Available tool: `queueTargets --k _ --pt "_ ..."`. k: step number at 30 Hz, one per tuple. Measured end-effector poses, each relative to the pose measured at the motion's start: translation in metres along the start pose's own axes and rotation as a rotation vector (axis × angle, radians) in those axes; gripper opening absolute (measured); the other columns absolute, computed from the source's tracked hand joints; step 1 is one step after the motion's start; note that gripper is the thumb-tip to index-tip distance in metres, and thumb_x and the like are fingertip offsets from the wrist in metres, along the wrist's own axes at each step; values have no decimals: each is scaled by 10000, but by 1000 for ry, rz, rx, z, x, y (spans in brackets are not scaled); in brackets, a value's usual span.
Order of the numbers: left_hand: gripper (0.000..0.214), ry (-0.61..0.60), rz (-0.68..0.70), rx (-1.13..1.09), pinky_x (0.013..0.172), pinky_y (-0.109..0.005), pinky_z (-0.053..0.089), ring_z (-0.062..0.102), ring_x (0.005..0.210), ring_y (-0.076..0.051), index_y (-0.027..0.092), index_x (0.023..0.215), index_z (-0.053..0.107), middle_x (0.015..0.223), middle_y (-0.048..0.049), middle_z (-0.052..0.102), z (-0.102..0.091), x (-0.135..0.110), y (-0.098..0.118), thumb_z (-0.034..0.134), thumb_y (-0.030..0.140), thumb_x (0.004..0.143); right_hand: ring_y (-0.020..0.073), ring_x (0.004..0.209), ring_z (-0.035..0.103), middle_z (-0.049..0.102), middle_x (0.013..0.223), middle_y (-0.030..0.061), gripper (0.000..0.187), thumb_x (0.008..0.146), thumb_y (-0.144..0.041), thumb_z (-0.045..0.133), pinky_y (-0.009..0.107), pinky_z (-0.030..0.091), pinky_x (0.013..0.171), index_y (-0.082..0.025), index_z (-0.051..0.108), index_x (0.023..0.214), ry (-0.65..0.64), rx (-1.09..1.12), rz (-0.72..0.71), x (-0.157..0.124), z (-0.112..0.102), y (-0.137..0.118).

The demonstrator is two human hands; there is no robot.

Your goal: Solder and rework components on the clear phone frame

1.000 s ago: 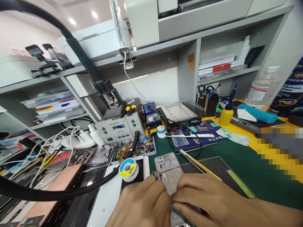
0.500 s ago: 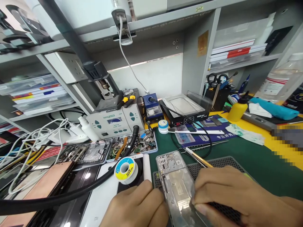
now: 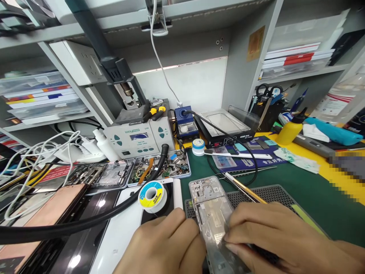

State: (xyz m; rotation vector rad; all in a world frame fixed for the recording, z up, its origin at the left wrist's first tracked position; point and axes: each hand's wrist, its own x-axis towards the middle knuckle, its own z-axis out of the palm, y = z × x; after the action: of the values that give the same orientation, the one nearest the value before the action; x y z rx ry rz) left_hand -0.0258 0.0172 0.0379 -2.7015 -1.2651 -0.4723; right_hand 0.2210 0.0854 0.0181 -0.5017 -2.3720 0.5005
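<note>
A silvery phone frame (image 3: 212, 209) lies lengthwise in front of me, with a bare metal area and a small gridded patch on it. My left hand (image 3: 162, 243) is curled closed against its lower left edge; its fingertips are hidden. My right hand (image 3: 265, 236) is closed in a pinch over the right side of the frame, fingertips close to the gridded patch. Whatever sits between those fingertips is too small to make out. Beneath the frame is a dark perforated mat (image 3: 273, 196). A solder wire spool (image 3: 152, 196) stands just beyond my left hand.
Left of my hands lie several phones, a black hose (image 3: 85, 228) crossing them. Behind are a tray of small parts (image 3: 173, 167), a rework station (image 3: 137, 139) and a heating plate (image 3: 222, 125). A white-handled brush (image 3: 242, 155) and a yellow bottle (image 3: 289, 129) are at right.
My right fingertips have shifted slightly left across the frame, nearer the gridded patch. The left hand stays at the frame's left edge. The view has shifted a little.
</note>
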Motion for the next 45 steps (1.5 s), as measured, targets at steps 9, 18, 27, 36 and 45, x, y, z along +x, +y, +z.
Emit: queueTargets --k 9,18,27,36,45 --pt "256 95 -27 -62 559 -285 548 659 682 -191 191 871 701 786 -17 701 0 0 0 548 -9 915 127 724 680 731 782 -22 220 903 -35 592 265 509 639 -212 693 821 -102 91 62 14 -20 -2" --pt "291 228 -6 22 471 -320 461 685 656 -166 210 940 669 843 -11 730 9 -1 0 424 101 1053 213 790 754 785 875 25 179 914 -135 549 354 536 634 -262 630 818 -90 73 236 1 -25 -3" --pt "245 199 -27 16 488 -340 447 696 682 -171 217 979 650 869 -7 733 10 -4 0 449 94 1044 121 673 652 705 746 -34 183 932 -106 592 245 529 631 -228 638 804 -210 112 210 16 -28 -4" --pt "199 178 -56 -6 486 -327 410 721 739 -180 211 1033 679 927 -24 756 7 -8 1 511 104 1032 152 740 672 734 825 -16 195 966 -131 545 293 518 679 -228 677 859 -292 72 220 10 -29 -8" --pt "187 179 -60 -22 483 -337 392 692 687 -178 218 1018 679 922 -22 757 6 -8 -1 521 120 1034 123 722 605 702 834 -64 172 1007 -153 603 273 423 666 -250 599 866 -261 59 236 5 -21 0"
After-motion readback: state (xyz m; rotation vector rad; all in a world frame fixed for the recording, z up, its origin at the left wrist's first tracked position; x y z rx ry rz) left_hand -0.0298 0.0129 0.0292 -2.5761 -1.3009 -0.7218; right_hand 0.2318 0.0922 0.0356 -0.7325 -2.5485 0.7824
